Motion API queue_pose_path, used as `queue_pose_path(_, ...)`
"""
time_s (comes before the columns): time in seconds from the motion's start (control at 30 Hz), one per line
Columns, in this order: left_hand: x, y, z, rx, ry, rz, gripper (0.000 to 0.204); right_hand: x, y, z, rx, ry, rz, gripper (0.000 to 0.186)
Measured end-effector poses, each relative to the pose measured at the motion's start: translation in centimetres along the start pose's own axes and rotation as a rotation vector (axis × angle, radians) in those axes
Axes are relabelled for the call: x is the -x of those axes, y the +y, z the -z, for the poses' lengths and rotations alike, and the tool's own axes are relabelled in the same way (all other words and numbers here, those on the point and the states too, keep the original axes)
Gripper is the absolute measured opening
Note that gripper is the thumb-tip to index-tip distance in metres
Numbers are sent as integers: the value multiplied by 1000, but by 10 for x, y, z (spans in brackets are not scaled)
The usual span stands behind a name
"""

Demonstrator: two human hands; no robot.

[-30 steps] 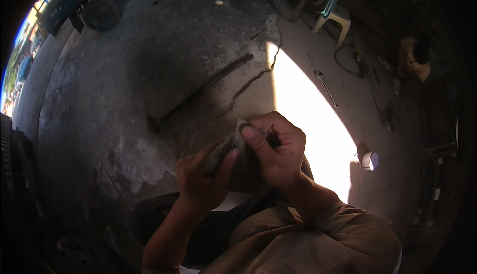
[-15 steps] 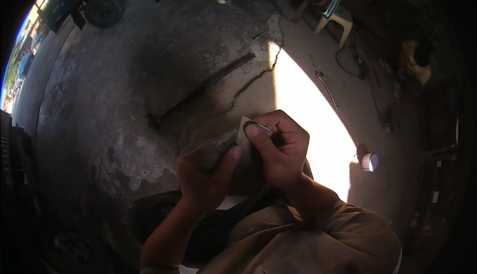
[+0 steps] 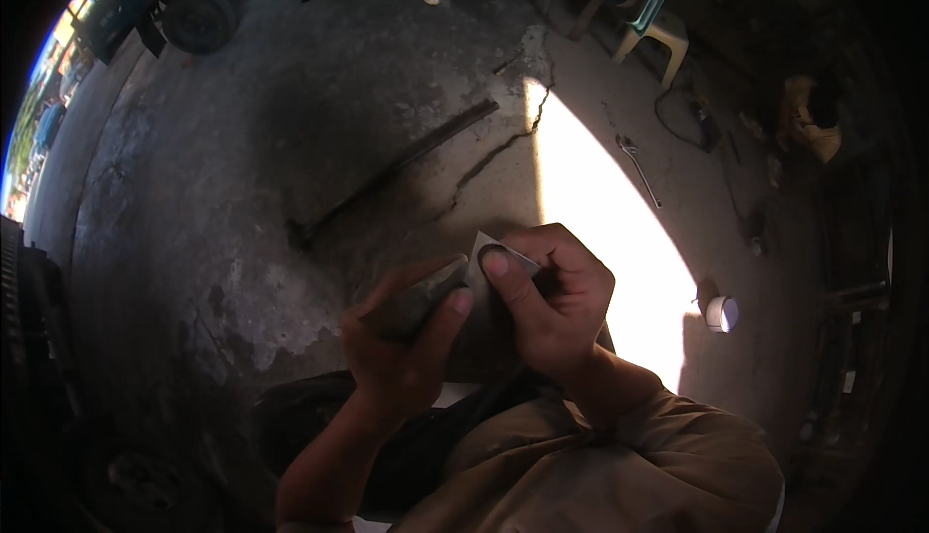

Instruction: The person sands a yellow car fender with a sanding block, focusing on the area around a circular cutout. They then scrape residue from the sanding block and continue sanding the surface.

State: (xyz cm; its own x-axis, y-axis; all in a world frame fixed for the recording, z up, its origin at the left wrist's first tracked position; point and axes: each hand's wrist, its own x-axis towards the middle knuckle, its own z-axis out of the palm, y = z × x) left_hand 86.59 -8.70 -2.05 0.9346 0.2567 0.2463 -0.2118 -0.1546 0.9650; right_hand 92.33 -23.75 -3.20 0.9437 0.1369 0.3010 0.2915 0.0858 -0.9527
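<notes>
Just above my lap, both hands are held close together. My left hand [image 3: 399,364] grips a dark grey flat piece [image 3: 418,298] with a paler upper edge, its thumb lying along the near side. In my right hand [image 3: 563,306] a thin light-grey sheet [image 3: 480,246] is pinched, thumb pressed on its face and fingers curled behind. A pointed corner of the sheet sticks up beyond the thumb. The two pieces meet or nearly meet between the thumbs; whether they are joined I cannot tell. Shadow hides their lower parts.
A long dark metal bar [image 3: 406,167] lies on the cracked concrete floor [image 3: 252,243]. Right of a bright sunlit patch are a wrench [image 3: 642,173] and a white cylindrical container [image 3: 721,314]. A pale plastic stool [image 3: 663,42] stands far right; a vehicle wheel [image 3: 199,19], far left.
Both hands have shifted very slightly, the right one a little down and to the right with its sheet. The grips look the same.
</notes>
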Motion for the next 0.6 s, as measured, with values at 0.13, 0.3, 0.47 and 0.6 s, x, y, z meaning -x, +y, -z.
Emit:
queue_pose_path(0.13,-2,-2,2,-27,-35,-33,27,-1,0,0,13,-13,8,11)
queue_pose_path(0.3,-7,-6,4,-113,-67,-105,27,-2,2,1,-8,-24,-1,11)
queue_pose_path(0.47,-6,-10,6,-138,-77,-111,27,-1,5,1,-39,-39,-43,10)
queue_pose_path(0.6,-8,-11,8,-169,-94,-164,27,-2,6,0,-32,-62,-22,10)
